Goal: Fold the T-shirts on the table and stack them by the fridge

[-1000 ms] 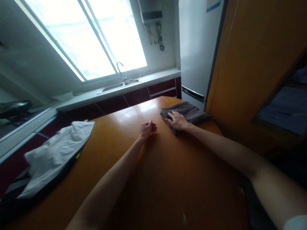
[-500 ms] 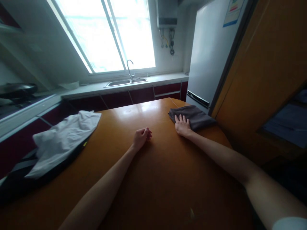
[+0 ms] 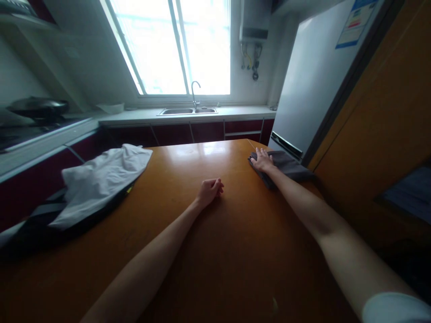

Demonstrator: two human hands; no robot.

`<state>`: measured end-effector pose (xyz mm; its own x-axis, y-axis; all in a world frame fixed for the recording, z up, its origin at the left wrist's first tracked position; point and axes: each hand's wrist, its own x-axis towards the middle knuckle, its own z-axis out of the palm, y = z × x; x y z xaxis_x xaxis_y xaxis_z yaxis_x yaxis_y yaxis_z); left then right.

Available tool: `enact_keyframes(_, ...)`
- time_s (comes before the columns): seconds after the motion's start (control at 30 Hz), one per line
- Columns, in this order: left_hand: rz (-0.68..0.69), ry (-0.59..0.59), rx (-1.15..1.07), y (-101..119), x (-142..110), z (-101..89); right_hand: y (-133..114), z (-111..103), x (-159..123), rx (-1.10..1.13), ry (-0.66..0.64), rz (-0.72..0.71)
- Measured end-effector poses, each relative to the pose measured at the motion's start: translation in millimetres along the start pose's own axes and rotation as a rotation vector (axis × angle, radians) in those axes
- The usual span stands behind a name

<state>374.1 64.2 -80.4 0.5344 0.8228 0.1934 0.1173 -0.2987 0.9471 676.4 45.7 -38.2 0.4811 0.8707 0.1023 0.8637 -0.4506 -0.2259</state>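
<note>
The dark folded cloth (image 3: 291,166) lies at the far right of the wooden surface (image 3: 168,179), near the fridge (image 3: 310,76). The right hand (image 3: 263,160) rests on the cloth's left end, grip apart, fingers spread. The left hand (image 3: 209,190) is mid-surface, its grip curled together. At left, white fabric (image 3: 104,179) drapes over something black (image 3: 37,237), perhaps a bag.

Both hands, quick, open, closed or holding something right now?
Left hand: loosely closed, nothing visible in it.
Right hand: open, on the dark folded cloth.
</note>
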Motion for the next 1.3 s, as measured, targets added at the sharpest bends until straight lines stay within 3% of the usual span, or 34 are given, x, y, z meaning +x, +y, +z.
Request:
enact_keyframes(0.1,0.007,-0.011,0.011,-3.2,-1.1,-0.7,-10.0,14.8,9.3,-0.031,-0.072,-0.011)
enact_keyframes(0.27,0.016,-0.024,0.030,-6.4,1.5,0.0,-14.9,31.9,11.7,-0.053,-0.080,-0.010)
enact_keyframes(0.57,0.006,-0.038,0.007,-4.3,1.3,-1.7,-21.1,15.7,15.7,-0.057,-0.058,0.047)
enact_keyframes(0.63,-0.003,-0.038,-0.011,-2.1,1.6,-2.0,-31.3,11.6,5.4,-0.065,-0.007,0.022)
enact_keyframes(0.77,0.001,0.035,-0.050,2.5,2.1,-5.6,-69.4,12.4,-34.8,-0.024,0.131,-0.177)
enact_keyframes(0.9,0.024,0.197,-0.093,6.7,4.7,-18.1,-105.3,20.7,-87.9,0.110,0.068,-0.291)
enact_keyframes(1.13,0.018,0.268,0.300,13.6,12.1,-45.8,-117.1,18.2,-143.1,0.256,-0.048,-0.295)
enact_keyframes(1.3,0.041,0.224,0.518,16.0,-13.3,-61.2,-128.0,20.3,-162.9,0.280,-0.073,-0.294)
